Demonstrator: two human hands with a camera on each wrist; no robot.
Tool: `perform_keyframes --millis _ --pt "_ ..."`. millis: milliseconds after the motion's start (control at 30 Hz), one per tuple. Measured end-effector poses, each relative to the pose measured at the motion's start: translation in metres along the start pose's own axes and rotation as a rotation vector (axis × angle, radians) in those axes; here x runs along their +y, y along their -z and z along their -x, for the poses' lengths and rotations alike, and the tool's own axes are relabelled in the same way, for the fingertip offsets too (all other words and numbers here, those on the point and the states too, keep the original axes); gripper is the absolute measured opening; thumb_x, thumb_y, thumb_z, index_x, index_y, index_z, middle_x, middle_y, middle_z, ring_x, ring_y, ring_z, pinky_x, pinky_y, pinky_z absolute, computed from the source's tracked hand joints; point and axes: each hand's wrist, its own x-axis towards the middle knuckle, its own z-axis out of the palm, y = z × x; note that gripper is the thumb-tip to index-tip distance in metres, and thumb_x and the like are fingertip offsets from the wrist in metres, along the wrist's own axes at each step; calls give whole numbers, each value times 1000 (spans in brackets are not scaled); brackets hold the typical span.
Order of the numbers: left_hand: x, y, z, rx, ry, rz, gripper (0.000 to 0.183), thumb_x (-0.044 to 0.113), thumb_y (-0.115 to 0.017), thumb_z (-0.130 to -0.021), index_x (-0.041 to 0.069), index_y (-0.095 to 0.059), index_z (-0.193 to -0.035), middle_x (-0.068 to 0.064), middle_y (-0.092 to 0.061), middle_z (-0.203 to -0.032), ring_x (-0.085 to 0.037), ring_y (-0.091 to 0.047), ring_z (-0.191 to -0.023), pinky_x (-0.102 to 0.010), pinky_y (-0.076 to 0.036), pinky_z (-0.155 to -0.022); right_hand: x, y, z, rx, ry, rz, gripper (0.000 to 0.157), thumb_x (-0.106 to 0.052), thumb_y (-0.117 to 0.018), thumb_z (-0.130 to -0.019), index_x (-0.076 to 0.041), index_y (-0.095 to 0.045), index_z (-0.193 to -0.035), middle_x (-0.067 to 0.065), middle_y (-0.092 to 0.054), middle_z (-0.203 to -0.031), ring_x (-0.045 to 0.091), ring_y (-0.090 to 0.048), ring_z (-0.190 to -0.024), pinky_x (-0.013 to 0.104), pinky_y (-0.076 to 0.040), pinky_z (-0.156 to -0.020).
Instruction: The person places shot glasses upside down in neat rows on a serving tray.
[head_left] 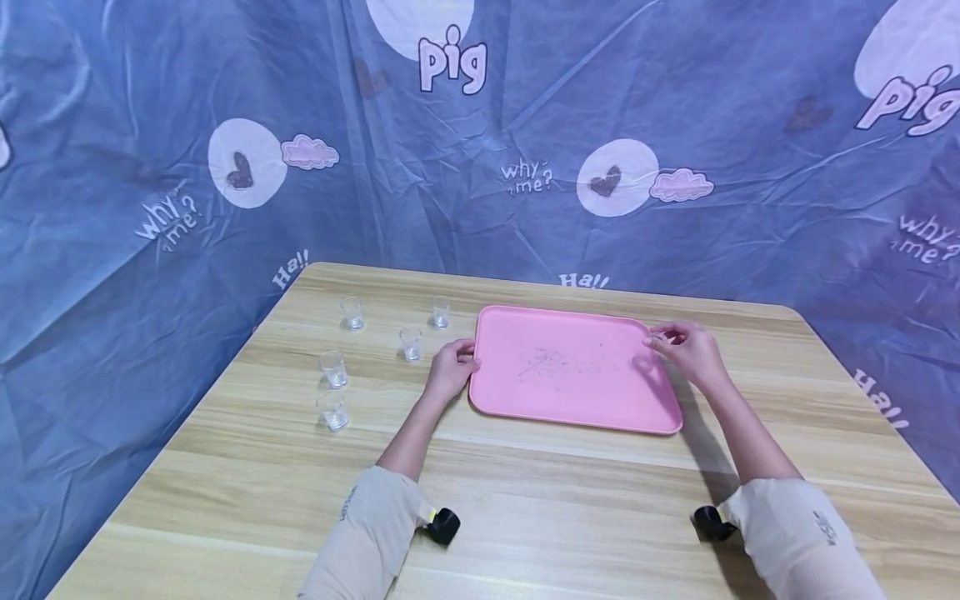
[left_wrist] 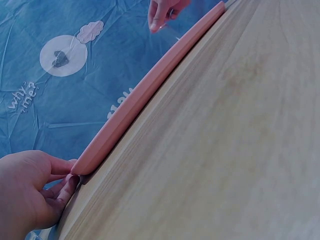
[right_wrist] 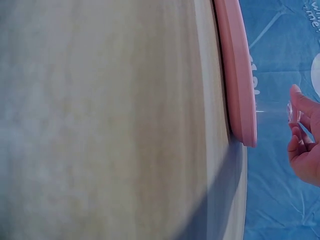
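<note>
Pale sleeves (head_left: 367,533), each with a black camera (head_left: 443,527) at the cuff, stretch over a wood table (head_left: 555,508) to a pink tray (head_left: 570,404) lying flat between two bare hands. The left hand (head_left: 452,369) grips the tray's edge on its side, thumb and fingers narrow on the rim. The right hand (head_left: 688,354), above the opposite end, pinches a clear glass (right_wrist: 276,111) by its base, mouth down, just inside the rim. Whether that mouth touches the tray cannot be told; the rim hides it in the right wrist view.

Trouble could begin at the right fingertips: the base offers them little to hold, and a loose pinch might let the glass slip or tip onto its side. Sitting so close to the edge below the right hand, it could also catch the rim. A tug from the left hand would probably drag the tray under the glass and topple it.

Outward of the left hand, five cups (head_left: 411,345) stand upright on the table, the closest just beside the fingers' side of the tray. See-through and easily overlooked, they risk a knock should the left hand swing outward.

Blue cloth (head_left: 450,208) hangs beyond both hands.
</note>
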Motion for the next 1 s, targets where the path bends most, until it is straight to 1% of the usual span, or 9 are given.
perform_keyframes --millis 200,367,467,500,600,700,733,767,1000 --pt "-1 -1 0 5 -5 -28 37 -5 -62 -80 -8 -56 -117 -18 -62 -106 -25 -60 -85 -28 -50 -72 0 -2 -1 -13 35 15 24 -9 -71 -81 7 -65 -98 17 -55 -86 21 -49 -76 20 -38 -61" --pt "-3 -2 -1 0 1 -21 37 -5 -62 -81 -8 -56 -117 -18 -62 -106 -27 -60 -87 -31 -50 -75 1 -4 -4 -25 34 25 24 -9 -69 -82 7 -65 -99 17 -55 -85 23 -48 -77 27 -38 -64" --pt "-9 -3 -4 -2 -6 -2 37 -6 -63 -79 -7 -57 -116 -16 -63 -104 -25 -61 -85 -32 -50 -74 2 -4 -6 -35 34 28 24 -8 -68 -82 8 -64 -100 17 -55 -85 23 -48 -77 31 -38 -64" --pt "-13 -4 -6 4 -37 9 37 -4 -64 -79 -6 -58 -115 -14 -64 -102 -22 -61 -82 -29 -50 -72 2 -4 -6 -38 36 30 24 -8 -68 -82 8 -64 -100 17 -55 -85 24 -48 -77 31 -38 -64" --pt "-17 -5 -8 1 -31 18 37 -4 -65 -78 -4 -59 -114 -12 -64 -101 -20 -61 -80 -27 -50 -71 4 -5 -6 -44 39 31 23 -6 -68 -82 8 -64 -99 17 -55 -84 24 -48 -76 30 -38 -63" --pt "-14 -5 -7 0 -19 18 37 -4 -64 -79 -5 -58 -115 -13 -63 -102 -22 -61 -82 -28 -50 -72 4 -4 -5 -49 41 31 23 -5 -68 -81 8 -64 -99 17 -55 -84 23 -48 -75 28 -38 -62" --pt "-10 -5 -5 -5 13 9 38 -6 -63 -79 -6 -57 -117 -15 -63 -104 -24 -61 -85 -30 -50 -75 4 -4 -5 -51 42 30 23 -5 -68 -81 8 -64 -99 17 -54 -84 23 -48 -75 27 -38 -61" --pt "-8 -5 -4 -3 22 5 38 -6 -63 -80 -6 -57 -117 -16 -62 -105 -25 -61 -86 -30 -50 -75 3 -4 -5 -53 44 29 23 -5 -68 -81 8 -64 -100 17 -54 -84 23 -48 -75 27 -38 -61" --pt "-3 -2 -2 2 24 -9 39 -6 -62 -80 -7 -55 -119 -18 -61 -107 -26 -60 -87 -29 -49 -75 0 -2 -4 -96 27 21 27 -11 -67 -84 7 -62 -104 18 -53 -88 21 -49 -75 26 -40 -59"
